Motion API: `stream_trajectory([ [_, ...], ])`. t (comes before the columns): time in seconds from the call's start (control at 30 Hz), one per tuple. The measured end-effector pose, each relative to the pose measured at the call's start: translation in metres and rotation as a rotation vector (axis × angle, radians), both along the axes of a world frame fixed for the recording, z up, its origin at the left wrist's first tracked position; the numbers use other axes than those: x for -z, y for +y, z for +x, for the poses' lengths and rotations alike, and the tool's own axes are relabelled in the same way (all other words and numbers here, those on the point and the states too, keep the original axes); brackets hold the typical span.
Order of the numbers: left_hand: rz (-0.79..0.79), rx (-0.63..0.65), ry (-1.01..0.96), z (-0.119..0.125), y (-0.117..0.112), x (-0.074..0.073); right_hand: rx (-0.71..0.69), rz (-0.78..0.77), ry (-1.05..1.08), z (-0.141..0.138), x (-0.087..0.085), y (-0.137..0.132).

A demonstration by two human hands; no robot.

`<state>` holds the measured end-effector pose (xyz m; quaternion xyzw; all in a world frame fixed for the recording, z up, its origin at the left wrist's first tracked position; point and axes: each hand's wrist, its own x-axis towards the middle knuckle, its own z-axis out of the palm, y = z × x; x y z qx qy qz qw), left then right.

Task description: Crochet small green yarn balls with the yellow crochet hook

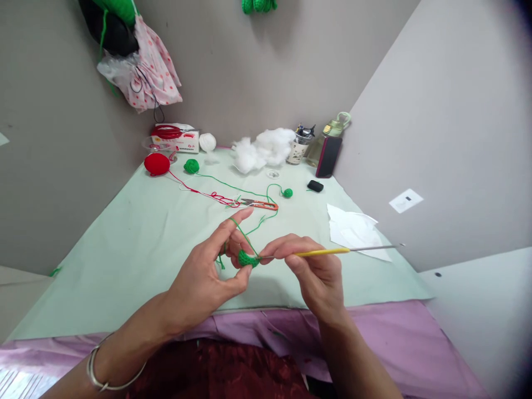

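Between the thumb and fingers of my left hand (211,266) is a small green crocheted piece (248,259), cupped in shape. Green yarn (240,227) runs over my raised left index finger and down to the piece. My right hand (313,271) grips a crochet hook (324,252) with a yellow handle and metal ends. One tip of the hook meets the edge of the green piece, while the other end points right. Just beyond my hands lie orange thread snips (261,204) with yarn strands around them.
Farther back are a red yarn ball (157,164), a green yarn ball (192,166), white stuffing (264,149), a pen cup (298,149), a bottle (330,136) and a phone (329,157). Paper scraps (353,227) lie right; a small green ball (287,193) sits mid-table.
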<state>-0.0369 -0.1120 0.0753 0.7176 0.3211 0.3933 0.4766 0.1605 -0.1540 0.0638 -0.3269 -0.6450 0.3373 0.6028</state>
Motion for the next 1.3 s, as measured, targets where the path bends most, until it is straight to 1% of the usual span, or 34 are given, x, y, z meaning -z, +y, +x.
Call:
stream_trajectory([
  [0.2, 0.073, -0.013, 0.067, -0.001, 0.003, 0.004, -0.032, 0.056, -0.153, 0.004, -0.003, 0.0],
  [0.3, 0.063, -0.042, 0.061, 0.001, 0.003, 0.005, 0.019, 0.13, -0.189, 0.001, 0.0, 0.001],
  [0.37, 0.027, -0.063, 0.024, 0.002, 0.002, 0.005, 0.055, 0.154, -0.151, -0.002, 0.002, 0.001],
  [0.47, -0.026, -0.068, -0.02, 0.002, -0.001, 0.004, 0.049, 0.083, -0.03, -0.004, 0.006, 0.001],
  [0.57, -0.047, -0.045, -0.029, 0.002, -0.001, 0.004, 0.018, -0.003, 0.058, -0.004, 0.008, 0.002],
  [0.67, -0.038, -0.033, -0.028, 0.001, 0.001, 0.005, 0.013, -0.036, 0.096, -0.005, 0.009, 0.002],
  [0.73, -0.032, -0.037, -0.023, 0.0, 0.001, 0.005, 0.042, -0.034, 0.079, -0.006, 0.01, 0.001],
  [0.8, -0.036, -0.053, -0.013, 0.001, 0.002, 0.005, 0.094, 0.016, 0.009, -0.009, 0.012, -0.001],
  [0.9, -0.061, -0.098, -0.012, 0.002, 0.0, 0.004, 0.175, 0.185, -0.138, -0.013, 0.016, -0.003],
  [0.97, -0.072, -0.132, -0.025, 0.003, -0.001, 0.002, 0.204, 0.272, -0.207, -0.014, 0.018, -0.003],
  [1.07, -0.105, -0.157, -0.053, 0.006, -0.004, 0.001, 0.233, 0.325, -0.257, -0.014, 0.019, -0.003],
  [1.13, -0.168, -0.154, -0.09, 0.007, -0.006, 0.001, 0.318, 0.402, -0.387, -0.014, 0.02, -0.005],
  [1.2, -0.254, -0.139, -0.144, 0.009, -0.008, 0.003, 0.453, 0.526, -0.6, -0.015, 0.021, -0.008],
  [1.27, -0.39, -0.08, -0.226, 0.009, -0.009, 0.006, 0.547, 0.636, -0.754, -0.015, 0.024, -0.011],
  [1.3, -0.481, -0.029, -0.28, 0.008, -0.009, 0.008, 0.559, 0.669, -0.776, -0.015, 0.026, -0.012],
])
